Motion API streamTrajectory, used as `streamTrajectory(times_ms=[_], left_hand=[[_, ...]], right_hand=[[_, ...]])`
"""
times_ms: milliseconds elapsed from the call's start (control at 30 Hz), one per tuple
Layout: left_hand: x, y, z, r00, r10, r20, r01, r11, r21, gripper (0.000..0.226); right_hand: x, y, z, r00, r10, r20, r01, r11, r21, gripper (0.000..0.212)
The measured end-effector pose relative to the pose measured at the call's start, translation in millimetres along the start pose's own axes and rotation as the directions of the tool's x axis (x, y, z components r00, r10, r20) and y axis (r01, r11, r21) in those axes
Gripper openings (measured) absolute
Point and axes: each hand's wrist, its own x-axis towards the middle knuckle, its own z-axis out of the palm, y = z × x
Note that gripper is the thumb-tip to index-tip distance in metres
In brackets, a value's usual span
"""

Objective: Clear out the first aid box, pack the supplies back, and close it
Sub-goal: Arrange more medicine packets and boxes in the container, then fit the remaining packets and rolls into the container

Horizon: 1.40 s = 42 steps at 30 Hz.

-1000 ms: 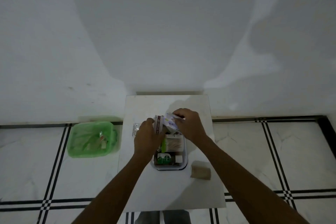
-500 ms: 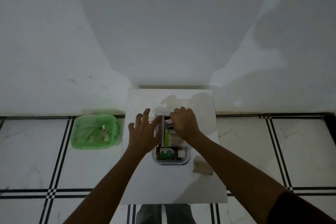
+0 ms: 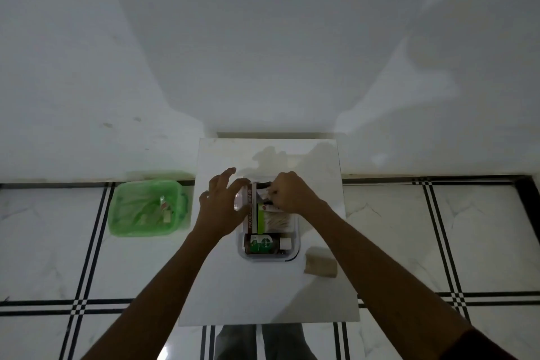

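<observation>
Both hands have dropped to the box [image 3: 267, 256] — left hand [image 3: 223, 207] spread, right hand [image 3: 292, 194] pinching a packet [image 3: 263, 194]; forcing it risks crumpling.

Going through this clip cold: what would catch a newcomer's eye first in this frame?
First, the two hands meeting over the open first aid box at the middle of the small white table: the left hand spread open beside it, the right hand pressing packets into its far end. Next, the brown bottle with a green label lying at the box's near end. Then the green bin on the floor to the left.
</observation>
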Motion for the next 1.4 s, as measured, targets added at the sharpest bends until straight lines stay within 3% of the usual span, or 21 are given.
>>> streamTrajectory(times_ms=[67, 133, 200, 267, 433, 633, 700, 800, 967, 1033, 1200, 1300, 1400], left_hand=[[0, -6, -3, 0.996, 0.012, -0.083, -0.025, 0.987, -0.159, 0.043], [-1, -10, -7, 0.987, -0.005, -0.158, -0.037, 0.965, -0.261, 0.034], [-3, -14, -12, 0.979, -0.041, -0.197, -0.023, 0.95, -0.313, 0.03], [-4, -20, -15, 0.982, -0.06, -0.181, 0.005, 0.956, -0.292, 0.032], [-3, -40, -11, 0.997, -0.071, 0.014, 0.072, 0.989, -0.132, 0.042], [6, -53, 4, 0.986, -0.068, 0.151, 0.073, 0.997, -0.03, 0.05], [11, -57, 10, 0.984, -0.04, 0.175, 0.037, 0.999, 0.015, 0.051], [18, -64, 19, 0.979, -0.018, 0.205, 0.002, 0.997, 0.077, 0.056], [30, -70, 27, 0.979, -0.005, 0.206, -0.03, 0.985, 0.168, 0.055], [35, -70, 26, 0.973, -0.051, 0.224, 0.004, 0.979, 0.205, 0.06], [42, -72, 22, 0.954, -0.149, 0.258, 0.095, 0.973, 0.211, 0.073], [40, -74, 23, 0.959, -0.186, 0.215, 0.147, 0.972, 0.186, 0.073], [32, -74, 25, 0.956, -0.258, 0.141, 0.252, 0.966, 0.058, 0.057]], right_hand=[[-6, 7, -5, 0.996, -0.036, -0.086, 0.045, 0.993, 0.106, 0.024], [-15, 10, -12, 0.961, -0.022, -0.276, 0.082, 0.975, 0.208, 0.018], [-24, 12, -16, 0.904, 0.046, -0.424, 0.073, 0.963, 0.26, 0.016], [-36, 15, -15, 0.887, 0.097, -0.451, 0.027, 0.965, 0.261, 0.016], [-73, 26, 2, 0.932, 0.234, -0.278, -0.155, 0.948, 0.277, 0.015], [-81, 42, 22, 0.88, 0.396, -0.261, -0.259, 0.862, 0.435, 0.013], [-83, 53, 33, 0.878, 0.431, -0.208, -0.331, 0.861, 0.387, 0.019], [-85, 68, 47, 0.899, 0.438, -0.02, -0.424, 0.881, 0.21, 0.032], [-85, 68, 57, 0.87, 0.454, 0.192, -0.449, 0.891, -0.071, 0.053], [-84, 66, 58, 0.864, 0.452, 0.223, -0.43, 0.892, -0.141, 0.06], [-84, 69, 51, 0.839, 0.419, 0.347, -0.44, 0.898, -0.02, 0.07], [-92, 67, 45, 0.81, 0.428, 0.4, -0.38, 0.904, -0.196, 0.09], [-104, 65, 53, 0.797, 0.504, 0.332, -0.423, 0.859, -0.288, 0.103]])
